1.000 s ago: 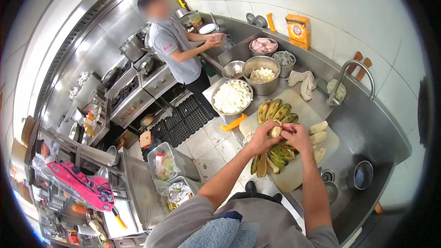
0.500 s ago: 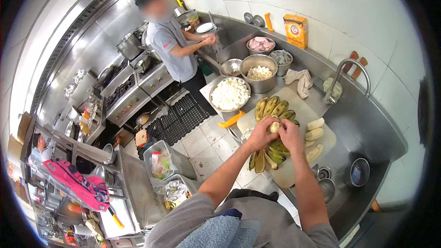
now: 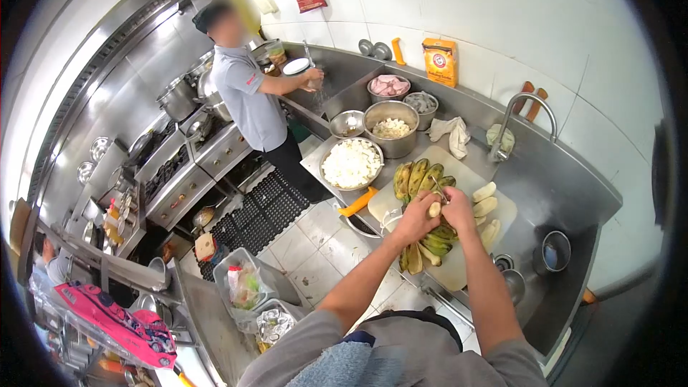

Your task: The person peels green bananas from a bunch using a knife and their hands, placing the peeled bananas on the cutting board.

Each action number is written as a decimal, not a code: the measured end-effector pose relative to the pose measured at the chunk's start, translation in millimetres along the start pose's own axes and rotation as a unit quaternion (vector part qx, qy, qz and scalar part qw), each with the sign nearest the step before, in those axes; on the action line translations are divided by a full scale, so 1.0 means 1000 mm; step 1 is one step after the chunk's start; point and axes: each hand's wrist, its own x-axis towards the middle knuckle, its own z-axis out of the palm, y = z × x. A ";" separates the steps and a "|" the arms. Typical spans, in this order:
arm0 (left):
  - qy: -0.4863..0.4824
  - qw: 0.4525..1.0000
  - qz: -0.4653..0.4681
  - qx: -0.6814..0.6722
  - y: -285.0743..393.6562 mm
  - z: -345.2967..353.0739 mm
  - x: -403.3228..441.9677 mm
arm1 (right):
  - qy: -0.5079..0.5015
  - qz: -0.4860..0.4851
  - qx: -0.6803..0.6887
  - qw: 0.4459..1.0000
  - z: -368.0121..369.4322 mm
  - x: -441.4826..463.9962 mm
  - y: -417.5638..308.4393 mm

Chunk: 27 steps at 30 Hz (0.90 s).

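My left hand (image 3: 418, 221) is wrapped round a plantain (image 3: 434, 209), whose pale peeled flesh shows between the fingers. Close beside it, my right hand (image 3: 459, 209) is closed at the same plantain, and a thin piece sticks up from its fingertips; I cannot tell whether it is a blade or peel. Beneath and behind both hands, unpeeled green-yellow plantains (image 3: 424, 176) and loose peels (image 3: 412, 258) lie on a white cutting board (image 3: 459, 165). Several peeled plantains (image 3: 485, 206) rest along the board's right side.
Left of the board stand a bowl of white chopped pieces (image 3: 351, 163), a pot (image 3: 390, 145) and an orange-handled tool (image 3: 357, 202). A tap (image 3: 527, 97) arches over the sink at right. Another person (image 3: 251, 93) stands at the far basin. Bins (image 3: 251, 283) are on the floor.
The view has shifted, so the counter sits a little further left. My right hand has moved slightly up along the plantain. The other person's hands have moved nearer the white plate.
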 end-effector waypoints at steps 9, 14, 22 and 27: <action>0.008 0.996 -0.060 0.072 0.007 0.004 0.003 | -0.049 0.000 0.000 0.999 0.002 0.008 0.011; -0.035 0.987 -0.091 0.127 0.012 0.001 0.006 | -0.106 -0.019 0.015 0.994 0.002 0.022 0.020; 0.010 0.994 -0.014 0.104 -0.006 0.004 -0.010 | -0.027 0.007 -0.048 0.998 0.013 0.020 0.009; 0.011 0.994 -0.054 0.094 0.011 0.000 -0.008 | -0.015 0.010 -0.037 0.999 0.016 0.025 0.017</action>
